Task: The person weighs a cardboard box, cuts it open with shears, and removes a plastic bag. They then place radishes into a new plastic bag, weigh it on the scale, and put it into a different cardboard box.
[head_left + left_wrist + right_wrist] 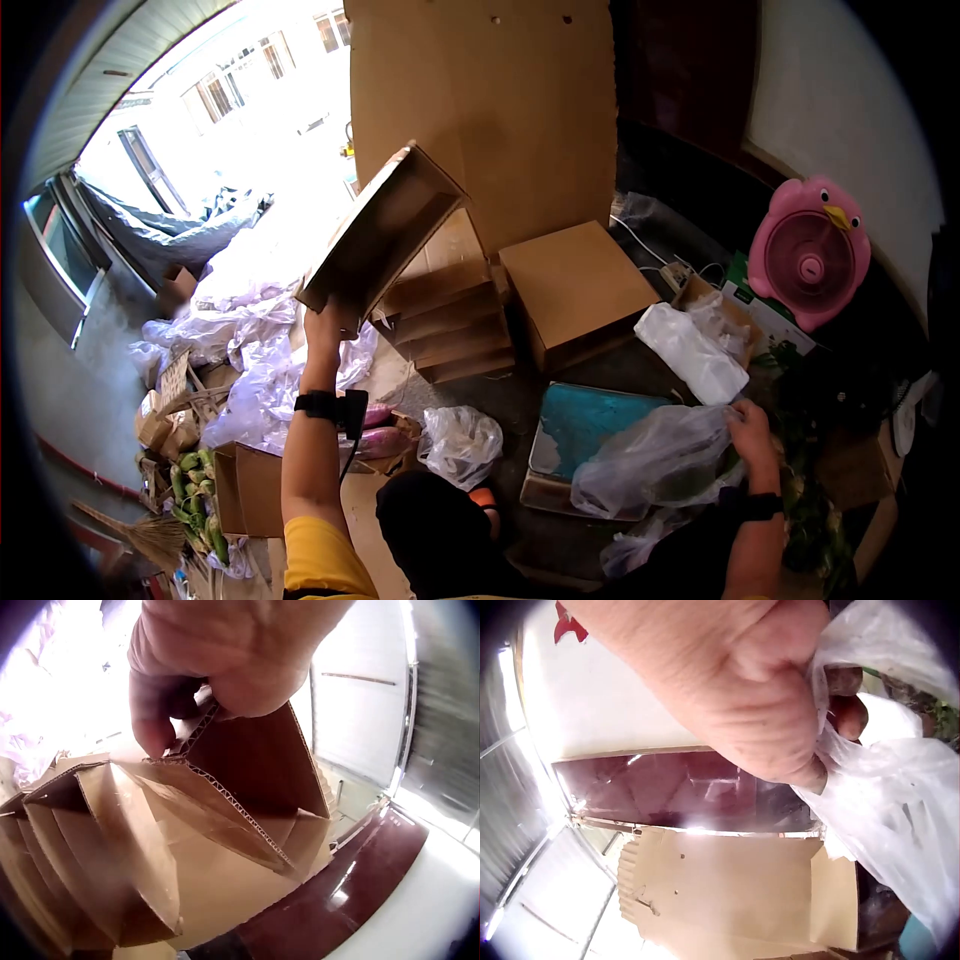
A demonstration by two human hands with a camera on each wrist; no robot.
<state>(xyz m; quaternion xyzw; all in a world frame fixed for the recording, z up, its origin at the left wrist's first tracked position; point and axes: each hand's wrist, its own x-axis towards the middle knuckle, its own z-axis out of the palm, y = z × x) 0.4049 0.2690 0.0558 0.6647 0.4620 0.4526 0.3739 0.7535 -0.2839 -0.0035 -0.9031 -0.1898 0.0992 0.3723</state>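
Note:
My left hand (325,325) grips the edge of an open cardboard box (385,235), held tilted beside a stack of nested boxes (455,320). In the left wrist view the fingers (154,735) curl over the corrugated edge of the cardboard (217,810). At the right, my right hand (752,435) pinches a clear plastic bag (650,465), which drapes over a blue-topped scale-like platform (590,425). The right wrist view shows the bag (900,802) bunched between the thumb and fingers (847,712).
A closed box (580,285) stands before a tall cardboard sheet (490,110). White plastic (690,350) and a pink basin (810,255) lie right. Crumpled bag (460,440), purple vegetables (375,440), green vegetables (195,500) and a broom (150,535) are nearer or left.

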